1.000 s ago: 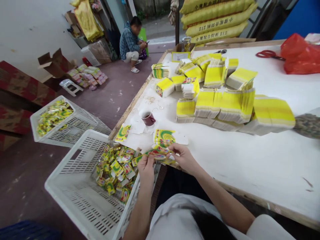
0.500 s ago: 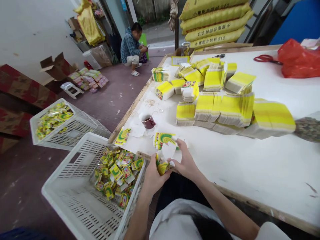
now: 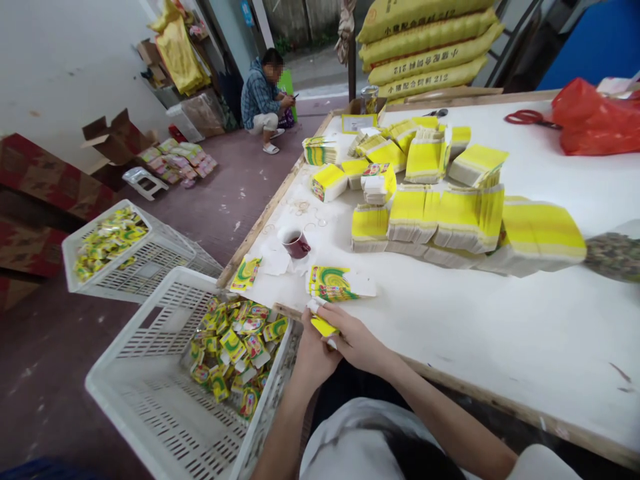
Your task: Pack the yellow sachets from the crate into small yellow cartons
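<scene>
A small yellow and white cardboard box [image 3: 325, 327] is between my two hands at the table's front edge. My left hand [image 3: 316, 353] is closed round it from the left. My right hand [image 3: 353, 337] grips it from the right, fingers lying across its white top flap. Most of the box is hidden by the fingers. Just beyond my hands lies a small pile of flat printed cartons [image 3: 333, 283], yellow and green with white flaps. Another flat carton [image 3: 246, 272] lies by the table's left edge, near a dark red mug [image 3: 295, 243].
Below on the left, a white plastic crate [image 3: 150, 380] holds many small yellow boxes; a second crate [image 3: 75, 257] stands behind it. Stacked yellow cartons [image 3: 420, 213] cover the mid-table. Red scissors [image 3: 524, 117] and a red bag [image 3: 583, 120] lie far right. A person [image 3: 263, 97] squats beyond.
My right hand has come down and left onto the box, and the raised white flap is now folded under its fingers. The carton pile beyond is more exposed.
</scene>
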A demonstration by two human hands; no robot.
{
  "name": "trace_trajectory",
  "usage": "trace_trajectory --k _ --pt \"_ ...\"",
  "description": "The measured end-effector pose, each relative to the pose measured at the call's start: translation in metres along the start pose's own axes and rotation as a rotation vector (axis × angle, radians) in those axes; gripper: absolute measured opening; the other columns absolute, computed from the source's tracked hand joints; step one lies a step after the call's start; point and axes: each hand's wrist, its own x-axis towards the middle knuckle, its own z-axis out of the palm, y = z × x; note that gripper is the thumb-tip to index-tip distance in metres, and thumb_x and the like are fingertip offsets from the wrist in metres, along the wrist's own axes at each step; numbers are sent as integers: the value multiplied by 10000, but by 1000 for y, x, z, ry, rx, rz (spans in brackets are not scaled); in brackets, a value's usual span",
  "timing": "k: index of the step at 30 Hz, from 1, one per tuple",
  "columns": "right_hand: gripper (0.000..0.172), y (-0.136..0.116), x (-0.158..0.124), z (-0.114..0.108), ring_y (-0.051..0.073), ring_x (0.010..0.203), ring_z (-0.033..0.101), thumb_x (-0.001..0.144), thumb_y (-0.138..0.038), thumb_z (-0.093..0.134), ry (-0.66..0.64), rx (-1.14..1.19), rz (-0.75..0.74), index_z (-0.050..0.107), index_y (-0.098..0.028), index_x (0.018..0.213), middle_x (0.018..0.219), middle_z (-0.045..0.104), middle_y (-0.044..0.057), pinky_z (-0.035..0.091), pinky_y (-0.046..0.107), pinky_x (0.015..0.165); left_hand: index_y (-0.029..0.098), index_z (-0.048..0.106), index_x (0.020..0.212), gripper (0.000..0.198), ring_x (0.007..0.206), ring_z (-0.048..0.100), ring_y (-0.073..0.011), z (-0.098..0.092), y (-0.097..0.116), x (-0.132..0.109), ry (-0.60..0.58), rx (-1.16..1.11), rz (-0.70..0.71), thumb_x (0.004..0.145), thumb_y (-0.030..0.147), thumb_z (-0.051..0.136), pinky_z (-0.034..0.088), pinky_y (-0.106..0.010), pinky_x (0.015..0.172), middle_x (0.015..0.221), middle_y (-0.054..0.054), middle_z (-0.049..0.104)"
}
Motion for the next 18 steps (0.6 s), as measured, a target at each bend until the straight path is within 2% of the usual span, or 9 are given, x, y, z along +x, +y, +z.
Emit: trace_trajectory --k 3,5,6,9,11,15,18 --pt "572 5 0 -2 246 1368 516 847 -62 444 95 -148 -54 589 -235 1373 1431 576 118 395 477 1156 207 560 1211 712 1099 615 -317 0 -5 1 139 80 33 555 86 809 462 -443 978 1169 -131 640" --pt "583 8 1 -6 249 1388 498 849 -48 418 172 -230 -70 576 -227 1382 1440 563 129 402 480 1151 210 587 1191 659 1091 608 -316 -4 -7 1 175 160 51 579 109 809 457 -444 967 1148 -124 645" --pt "592 8 2 -9 257 1406 476 847 -51 433 164 -274 -82 554 -218 1401 1457 541 139 404 480 1150 215 611 1159 611 1054 617 -308 -7 -7 1 165 187 57 589 123 813 464 -434 944 1113 -114 660" --pt "594 2 3 -16 275 1430 438 846 -67 500 -16 -382 -95 520 -197 1425 1488 483 164 423 455 1131 225 660 1103 564 948 647 -287 -17 -4 2 105 224 46 575 164 848 485 -397 879 1025 -89 708" --pt "504 -4 3 -23 279 1394 478 864 -77 519 -123 -422 -70 588 -188 1351 1467 484 173 442 438 1107 219 686 1082 565 907 660 -278 -24 0 4 76 225 25 551 191 878 494 -377 859 991 -83 726" --pt "293 -18 4 -42 253 1230 596 901 -132 561 -257 -410 -40 709 -220 1138 1304 584 122 472 418 1051 211 709 1053 534 837 678 -258 -32 9 6 -41 246 24 562 284 904 510 -346 808 939 -74 742" --pt "247 -22 6 -49 268 1216 582 863 -176 639 -296 -356 -41 693 -221 1099 1246 587 106 468 445 1041 204 683 1104 545 886 693 -276 -32 13 8 -96 344 61 611 335 874 523 -378 839 1003 -88 746"
